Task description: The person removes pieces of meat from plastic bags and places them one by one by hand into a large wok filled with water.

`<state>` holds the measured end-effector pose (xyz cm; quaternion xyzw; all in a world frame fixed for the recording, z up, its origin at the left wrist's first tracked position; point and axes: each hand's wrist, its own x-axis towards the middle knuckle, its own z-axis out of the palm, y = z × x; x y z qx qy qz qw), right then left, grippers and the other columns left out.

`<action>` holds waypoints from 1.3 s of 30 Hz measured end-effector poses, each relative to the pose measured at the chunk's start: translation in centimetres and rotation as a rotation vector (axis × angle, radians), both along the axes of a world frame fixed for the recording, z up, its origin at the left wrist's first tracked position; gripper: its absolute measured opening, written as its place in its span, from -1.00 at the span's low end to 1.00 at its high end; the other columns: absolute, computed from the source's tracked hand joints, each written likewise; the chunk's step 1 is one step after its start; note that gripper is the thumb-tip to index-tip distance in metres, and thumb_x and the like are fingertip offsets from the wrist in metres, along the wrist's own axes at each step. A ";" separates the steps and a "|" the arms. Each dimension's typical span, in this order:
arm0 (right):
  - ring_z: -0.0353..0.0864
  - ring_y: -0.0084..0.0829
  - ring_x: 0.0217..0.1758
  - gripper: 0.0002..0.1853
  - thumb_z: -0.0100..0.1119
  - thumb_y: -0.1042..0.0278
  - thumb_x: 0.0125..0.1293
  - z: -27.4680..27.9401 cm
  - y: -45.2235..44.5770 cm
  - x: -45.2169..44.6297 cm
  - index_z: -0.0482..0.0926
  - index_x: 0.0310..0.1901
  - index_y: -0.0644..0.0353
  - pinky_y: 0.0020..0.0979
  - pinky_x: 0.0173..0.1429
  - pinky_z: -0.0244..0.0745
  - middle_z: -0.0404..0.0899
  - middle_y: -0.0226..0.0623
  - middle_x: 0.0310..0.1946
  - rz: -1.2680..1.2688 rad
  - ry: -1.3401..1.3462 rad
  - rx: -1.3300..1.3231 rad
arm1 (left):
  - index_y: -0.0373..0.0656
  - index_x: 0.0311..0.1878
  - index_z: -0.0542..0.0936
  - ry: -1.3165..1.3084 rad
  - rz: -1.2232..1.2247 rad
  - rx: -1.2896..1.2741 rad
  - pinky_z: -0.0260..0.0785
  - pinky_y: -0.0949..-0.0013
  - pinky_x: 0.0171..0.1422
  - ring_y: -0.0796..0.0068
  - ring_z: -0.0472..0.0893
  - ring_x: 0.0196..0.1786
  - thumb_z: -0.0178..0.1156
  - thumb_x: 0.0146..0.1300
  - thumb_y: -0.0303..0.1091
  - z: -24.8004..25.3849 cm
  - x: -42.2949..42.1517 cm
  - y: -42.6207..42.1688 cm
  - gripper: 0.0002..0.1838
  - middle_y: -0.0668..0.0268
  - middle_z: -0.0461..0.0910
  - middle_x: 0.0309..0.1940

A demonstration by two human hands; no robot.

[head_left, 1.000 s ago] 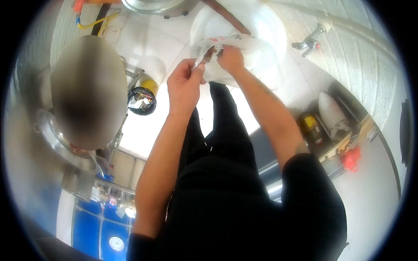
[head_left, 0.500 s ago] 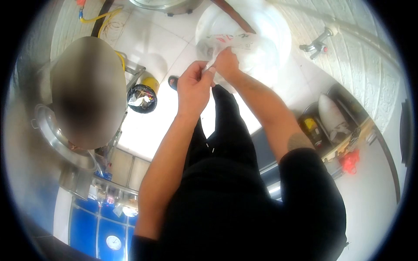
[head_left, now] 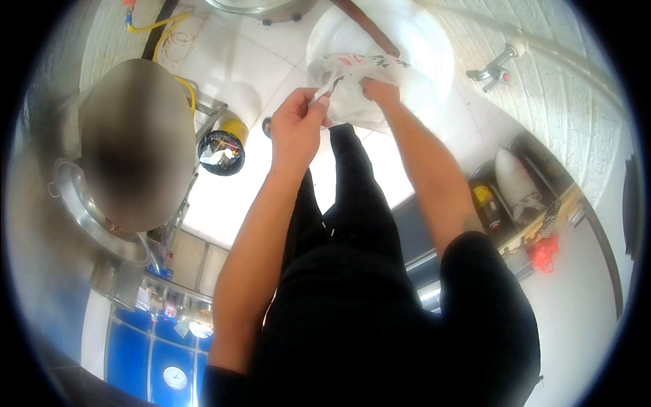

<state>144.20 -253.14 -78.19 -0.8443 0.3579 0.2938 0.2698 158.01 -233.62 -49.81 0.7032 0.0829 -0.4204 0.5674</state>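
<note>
Over a large white basin [head_left: 436, 49], a translucent plastic bag [head_left: 349, 102] hangs between a person's two bare hands, the left hand [head_left: 296, 132] pinching its gathered edge in a closed grip. The right hand [head_left: 381, 93] is at the bag with fingers partly curled, though whether that grip holds anything cannot be told. The thin film could slip or tear if the hands pull unevenly, or its loose side could snag on the brown bar [head_left: 369, 28] close behind.

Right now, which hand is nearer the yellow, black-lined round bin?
Left. The left hand, gripping the translucent white plastic bag, is right of the bin; the right hand, at that bag, is farther right.
</note>
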 end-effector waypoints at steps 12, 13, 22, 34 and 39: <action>0.63 -0.24 0.18 -0.50 0.21 0.36 0.22 10.8 -2.2 -0.3 0.52 0.18 0.43 -0.26 0.27 0.53 0.63 -0.12 0.14 -0.812 -0.388 1.388 | -0.30 0.02 0.63 -0.057 -0.043 0.038 0.40 0.53 -0.22 0.67 0.54 -0.39 0.22 0.36 -0.48 -0.2 -1.7 0.3 -0.79 0.37 0.63 -0.43; 0.63 -0.23 0.19 -0.47 0.27 0.29 0.23 15.7 -1.6 0.7 0.51 0.20 0.38 -0.24 0.26 0.55 0.64 -0.10 0.11 -0.812 -0.441 1.343 | -0.24 0.08 0.62 -0.118 -0.056 0.049 0.42 0.49 -0.21 0.64 0.56 -0.35 0.25 0.35 -0.41 -2.1 -2.6 1.0 -0.73 0.36 0.63 -0.39; 0.51 -0.16 0.31 -0.16 0.36 0.24 0.17 38.1 5.0 7.6 0.19 0.47 0.16 -0.24 0.23 0.54 0.39 -0.17 0.34 -0.614 -0.754 1.295 | -0.17 0.02 0.55 -0.345 -0.012 0.000 0.43 0.05 0.05 -0.05 0.63 -0.07 0.19 0.27 -0.33 -1.7 -5.3 2.8 -0.72 0.00 0.64 -0.23; 0.54 -0.30 0.25 -0.28 0.51 0.32 0.06 40.0 55.5 37.9 0.42 0.27 0.18 -0.30 0.35 0.40 0.54 -0.17 0.16 0.657 -0.789 0.928 | -0.16 0.04 0.58 -0.239 0.068 -0.265 0.42 0.03 0.20 -0.04 0.60 0.11 0.12 0.17 -0.42 -4.2 -6.1 9.7 -0.66 -0.01 0.65 -0.02; 0.54 -0.05 0.25 -0.28 0.49 0.31 0.00 34.9 70.5 43.5 0.45 0.26 0.12 -0.22 0.31 0.46 0.51 -0.01 0.18 1.049 -0.871 0.548 | -0.20 0.15 0.50 -0.265 -0.018 -0.414 0.44 0.06 0.13 -0.02 0.62 0.09 0.22 0.15 -0.30 -4.9 -6.7 10.6 -0.53 -0.01 0.64 -0.01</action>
